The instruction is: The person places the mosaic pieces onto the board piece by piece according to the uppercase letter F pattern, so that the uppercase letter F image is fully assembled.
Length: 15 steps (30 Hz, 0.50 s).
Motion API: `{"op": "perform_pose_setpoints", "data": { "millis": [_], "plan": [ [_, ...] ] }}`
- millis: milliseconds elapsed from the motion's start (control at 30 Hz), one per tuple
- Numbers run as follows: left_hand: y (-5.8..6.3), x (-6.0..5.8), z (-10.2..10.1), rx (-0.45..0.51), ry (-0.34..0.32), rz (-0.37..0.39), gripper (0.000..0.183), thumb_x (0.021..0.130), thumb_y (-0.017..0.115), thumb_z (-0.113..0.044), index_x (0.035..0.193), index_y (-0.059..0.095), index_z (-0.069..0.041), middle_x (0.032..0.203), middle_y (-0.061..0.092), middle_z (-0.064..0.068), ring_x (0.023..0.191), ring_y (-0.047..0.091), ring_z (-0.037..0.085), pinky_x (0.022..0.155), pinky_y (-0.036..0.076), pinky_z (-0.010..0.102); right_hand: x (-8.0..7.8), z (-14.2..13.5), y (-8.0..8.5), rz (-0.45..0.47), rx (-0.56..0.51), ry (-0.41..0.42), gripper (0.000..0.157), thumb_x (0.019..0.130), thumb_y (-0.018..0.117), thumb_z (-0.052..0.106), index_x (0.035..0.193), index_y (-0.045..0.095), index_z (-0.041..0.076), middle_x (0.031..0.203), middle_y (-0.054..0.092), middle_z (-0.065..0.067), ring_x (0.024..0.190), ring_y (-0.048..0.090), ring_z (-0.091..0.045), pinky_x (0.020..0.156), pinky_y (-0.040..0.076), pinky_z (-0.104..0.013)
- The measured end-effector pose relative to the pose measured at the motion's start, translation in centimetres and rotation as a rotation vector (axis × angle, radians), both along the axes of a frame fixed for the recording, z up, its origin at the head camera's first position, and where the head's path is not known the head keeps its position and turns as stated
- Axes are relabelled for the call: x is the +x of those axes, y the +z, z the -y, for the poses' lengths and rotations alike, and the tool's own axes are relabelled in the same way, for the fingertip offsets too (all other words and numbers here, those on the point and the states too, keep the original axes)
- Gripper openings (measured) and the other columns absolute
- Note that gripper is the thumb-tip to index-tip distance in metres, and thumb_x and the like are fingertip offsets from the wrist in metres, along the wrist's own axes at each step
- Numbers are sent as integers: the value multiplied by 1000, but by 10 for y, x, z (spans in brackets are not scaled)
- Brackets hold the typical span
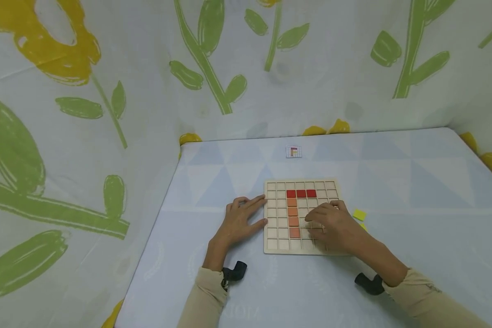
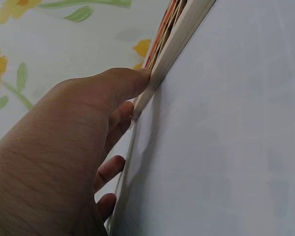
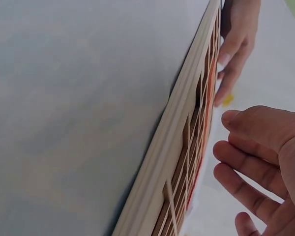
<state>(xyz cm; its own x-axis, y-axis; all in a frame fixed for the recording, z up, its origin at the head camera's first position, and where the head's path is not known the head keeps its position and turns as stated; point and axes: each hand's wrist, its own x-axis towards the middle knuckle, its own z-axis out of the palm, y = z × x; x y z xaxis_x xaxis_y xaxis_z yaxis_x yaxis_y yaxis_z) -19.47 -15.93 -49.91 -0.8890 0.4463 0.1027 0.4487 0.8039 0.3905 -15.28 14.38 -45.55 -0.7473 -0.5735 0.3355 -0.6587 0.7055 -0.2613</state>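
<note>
A square wooden grid board (image 1: 272,212) lies on the table, its cells edged by thin raised ribs. Several red tiles (image 1: 301,193) form a short row near its top, and several orange tiles (image 1: 293,216) run down in a column from the row's left end. My left hand (image 1: 238,223) rests at the board's left edge; in the left wrist view its thumb (image 2: 132,81) touches the wooden side. Over the right half of the board hovers my right hand (image 1: 334,225), partly covering the cells. In the right wrist view its fingers (image 3: 250,162) are loosely bent and apart, with nothing between them.
Yellow-green tiles (image 1: 359,214) lie on the table right of the board, partly behind my right forearm. A small card with a coloured grid pattern (image 1: 294,151) lies beyond the board. Fabric walls with printed flowers (image 1: 213,68) border the table at the back and left.
</note>
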Motion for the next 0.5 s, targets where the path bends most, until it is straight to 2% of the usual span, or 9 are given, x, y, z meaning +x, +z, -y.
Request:
{"op": "perform_pose_setpoints", "data": {
  "millis": [233,400,500],
  "plan": [
    [-1,-1,0,1,0,-12,64,96,53,-57,153,43,-32,157,36,-19,132,36,23,98,30,49,0,-23,-4,-17,-10,-27,26,75,87,13,98,76,13,100,73,2,98,65,-21,90,38,-53],
    [0,0,-2,0,0,8,64,96,53,-58,153,43,-32,158,35,-18,133,35,25,98,30,49,4,-37,-6,-56,-58,-39,26,73,87,11,97,76,11,99,73,1,97,66,-22,89,39,-54],
    [1,0,-2,-16,7,16,65,96,53,-58,154,42,-32,158,34,-18,133,35,24,99,29,49,6,-43,-7,-61,-40,-57,27,73,87,12,98,76,11,99,73,0,97,66,-24,88,39,-54]
  ]
}}
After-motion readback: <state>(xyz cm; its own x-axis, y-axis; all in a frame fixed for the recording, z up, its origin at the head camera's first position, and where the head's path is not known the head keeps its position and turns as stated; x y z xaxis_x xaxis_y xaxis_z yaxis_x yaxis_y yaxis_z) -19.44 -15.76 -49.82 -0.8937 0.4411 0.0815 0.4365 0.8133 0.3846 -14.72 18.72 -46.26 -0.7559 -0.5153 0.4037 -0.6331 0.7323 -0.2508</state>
